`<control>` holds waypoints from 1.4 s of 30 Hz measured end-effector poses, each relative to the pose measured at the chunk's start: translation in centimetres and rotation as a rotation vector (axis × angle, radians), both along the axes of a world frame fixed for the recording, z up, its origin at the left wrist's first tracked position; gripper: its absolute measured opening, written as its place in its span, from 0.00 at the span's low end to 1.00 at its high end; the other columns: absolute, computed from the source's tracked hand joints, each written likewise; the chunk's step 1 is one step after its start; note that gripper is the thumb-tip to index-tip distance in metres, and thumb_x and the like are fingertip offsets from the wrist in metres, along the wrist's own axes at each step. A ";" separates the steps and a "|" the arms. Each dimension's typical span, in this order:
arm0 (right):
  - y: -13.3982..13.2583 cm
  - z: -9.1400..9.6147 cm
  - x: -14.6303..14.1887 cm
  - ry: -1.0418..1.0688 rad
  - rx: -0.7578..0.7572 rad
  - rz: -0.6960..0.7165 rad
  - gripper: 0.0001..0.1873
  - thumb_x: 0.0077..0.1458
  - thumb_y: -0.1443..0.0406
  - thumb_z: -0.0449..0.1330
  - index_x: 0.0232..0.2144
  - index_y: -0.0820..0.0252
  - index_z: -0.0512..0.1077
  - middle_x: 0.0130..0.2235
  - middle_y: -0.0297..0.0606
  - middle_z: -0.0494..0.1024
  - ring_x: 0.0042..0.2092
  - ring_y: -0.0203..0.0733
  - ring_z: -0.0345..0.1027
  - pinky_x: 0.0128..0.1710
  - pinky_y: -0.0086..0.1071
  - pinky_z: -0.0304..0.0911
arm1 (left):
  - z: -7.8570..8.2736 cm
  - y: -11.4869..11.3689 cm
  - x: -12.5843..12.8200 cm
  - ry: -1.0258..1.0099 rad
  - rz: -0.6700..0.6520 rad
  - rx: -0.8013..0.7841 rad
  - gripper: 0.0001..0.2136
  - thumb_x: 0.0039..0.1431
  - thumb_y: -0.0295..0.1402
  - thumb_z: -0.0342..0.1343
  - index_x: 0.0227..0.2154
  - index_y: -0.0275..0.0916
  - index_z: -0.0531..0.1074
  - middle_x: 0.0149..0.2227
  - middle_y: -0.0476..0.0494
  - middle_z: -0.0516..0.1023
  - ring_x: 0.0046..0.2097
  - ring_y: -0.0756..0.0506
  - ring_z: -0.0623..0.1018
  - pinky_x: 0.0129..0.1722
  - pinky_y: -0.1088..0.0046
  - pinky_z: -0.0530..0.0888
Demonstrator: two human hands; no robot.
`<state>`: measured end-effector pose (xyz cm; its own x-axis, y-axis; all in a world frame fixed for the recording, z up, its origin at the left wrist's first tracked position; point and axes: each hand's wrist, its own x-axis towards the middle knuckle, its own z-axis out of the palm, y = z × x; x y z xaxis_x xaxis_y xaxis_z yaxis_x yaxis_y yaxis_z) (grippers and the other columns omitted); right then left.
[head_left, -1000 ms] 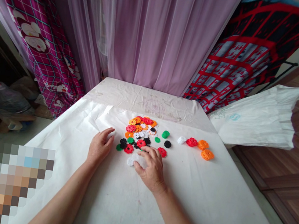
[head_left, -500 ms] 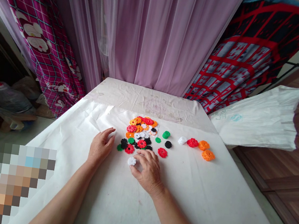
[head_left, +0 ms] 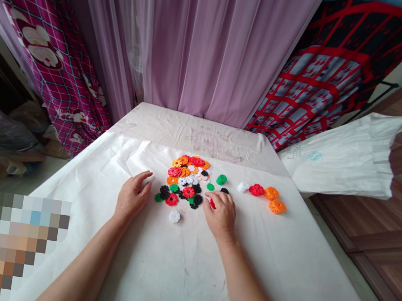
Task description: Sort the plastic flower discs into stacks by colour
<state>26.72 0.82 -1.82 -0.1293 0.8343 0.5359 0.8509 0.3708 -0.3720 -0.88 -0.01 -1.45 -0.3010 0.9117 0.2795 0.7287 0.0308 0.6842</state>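
Note:
My left hand [head_left: 133, 193] rests on the table left of a pile of flower-shaped plastic discs [head_left: 188, 192], its fingers stretched out and holding nothing. To the right of the pile, my right hand [head_left: 221, 214] reaches over a red disc [head_left: 213, 203], which shows between thumb and forefinger and is partly covered. Those fingers are apart, with no firm grip visible. In front of the pile lies a small white stack of discs [head_left: 174, 216], touched by neither hand. Orange, red, white, black and green discs overlap in the pile.
Sorted stacks stand on the right: green [head_left: 221, 179], white [head_left: 243, 187], red [head_left: 256, 190] and two orange [head_left: 277, 206]. A black stack [head_left: 224, 190] is partly behind my right hand. A white bag [head_left: 346, 156] hangs at the table's right edge. Purple curtains [head_left: 208, 47] hang behind.
My right hand has let go of the white stack and moved right and slightly away, over the red disc. My left hand stays where it was. The view has shifted slightly.

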 end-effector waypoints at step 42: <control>3.4 -1.3 5.2 -0.025 -0.019 -0.281 0.11 0.58 0.60 0.60 0.39 0.58 0.78 0.37 0.41 0.80 0.40 0.46 0.66 0.41 0.36 0.56 | 0.2 0.0 -0.3 0.015 -0.017 -0.017 0.18 0.58 0.39 0.49 0.49 0.44 0.76 0.53 0.44 0.79 0.47 0.41 0.79 0.51 0.60 0.75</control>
